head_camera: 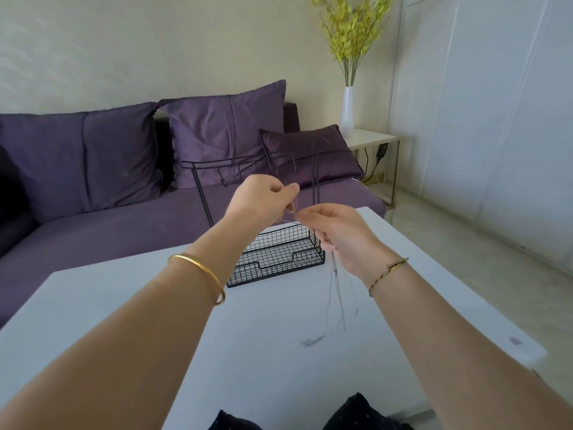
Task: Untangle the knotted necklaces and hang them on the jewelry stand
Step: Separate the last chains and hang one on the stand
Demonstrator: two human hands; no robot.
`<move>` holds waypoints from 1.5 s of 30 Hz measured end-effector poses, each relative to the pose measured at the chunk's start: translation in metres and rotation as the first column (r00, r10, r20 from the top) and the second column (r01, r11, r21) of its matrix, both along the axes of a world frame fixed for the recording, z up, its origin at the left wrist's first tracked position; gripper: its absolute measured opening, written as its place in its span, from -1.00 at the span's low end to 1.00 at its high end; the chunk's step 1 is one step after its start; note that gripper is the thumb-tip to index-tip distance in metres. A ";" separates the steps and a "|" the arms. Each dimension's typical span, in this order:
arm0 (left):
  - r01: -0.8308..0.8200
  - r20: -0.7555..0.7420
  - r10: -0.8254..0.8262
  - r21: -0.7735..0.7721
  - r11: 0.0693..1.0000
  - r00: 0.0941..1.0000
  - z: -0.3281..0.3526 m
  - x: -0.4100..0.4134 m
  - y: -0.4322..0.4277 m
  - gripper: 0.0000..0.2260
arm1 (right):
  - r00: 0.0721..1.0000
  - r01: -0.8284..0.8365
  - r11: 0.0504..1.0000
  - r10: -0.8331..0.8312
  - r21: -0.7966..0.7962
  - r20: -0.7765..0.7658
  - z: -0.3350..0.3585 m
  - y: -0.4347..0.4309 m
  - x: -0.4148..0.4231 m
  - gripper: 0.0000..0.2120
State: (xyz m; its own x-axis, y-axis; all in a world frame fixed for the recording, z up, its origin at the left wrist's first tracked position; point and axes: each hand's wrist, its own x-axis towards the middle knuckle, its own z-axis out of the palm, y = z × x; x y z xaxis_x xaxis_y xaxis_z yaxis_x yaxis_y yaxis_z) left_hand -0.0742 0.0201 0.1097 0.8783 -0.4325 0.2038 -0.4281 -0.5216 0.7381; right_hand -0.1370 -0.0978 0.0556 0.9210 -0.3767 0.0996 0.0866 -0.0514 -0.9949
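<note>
Tangled necklaces (336, 293) held up at mid-frame, in front of the jewelry stand (279, 256).
The left hand (263, 197) and right hand (338, 234) each pinch thin chain in curled fingers; the strands hang near-vertical below the right hand, their ends trailing onto the tabletop (124, 321).

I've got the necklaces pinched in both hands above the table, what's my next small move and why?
Probably ease the left hand slowly away from the right hand, drawing its strand out. The necklaces hang bunched together below the right hand, so nothing is ready for the jewelry stand yet.
</note>
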 end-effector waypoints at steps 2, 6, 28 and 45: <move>-0.013 -0.001 0.013 0.011 1.000 1.000 -0.001 0.001 0.001 -0.60 | 1.000 0.025 0.999 -0.025 -0.027 -0.007 -0.001 -0.002 0.001 -0.90; -0.033 -0.058 0.034 0.013 0.999 0.998 -0.003 0.005 0.004 -0.53 | 0.997 0.075 0.997 -0.075 -0.026 -0.020 -0.003 -0.006 0.001 -0.81; -0.092 -0.299 0.040 -0.164 0.982 0.953 -0.029 0.025 0.026 -0.82 | 0.976 0.113 0.989 -0.092 0.099 -0.196 -0.031 -0.024 0.000 -0.74; -0.453 -0.005 0.481 0.331 0.828 0.877 -0.130 0.066 0.103 -0.83 | 0.785 0.061 0.662 -0.494 -0.747 -0.373 -0.106 -0.048 0.006 -0.93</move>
State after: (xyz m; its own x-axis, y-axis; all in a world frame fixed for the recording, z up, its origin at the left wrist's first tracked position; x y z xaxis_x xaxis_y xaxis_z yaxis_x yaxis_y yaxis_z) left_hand -0.0083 0.1226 -0.0203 0.9990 0.0059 0.0451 -0.0187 -0.8506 0.5255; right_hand -0.1309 -0.1454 -0.0504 0.7617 -0.6479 -0.0077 -0.5481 -0.6379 -0.5410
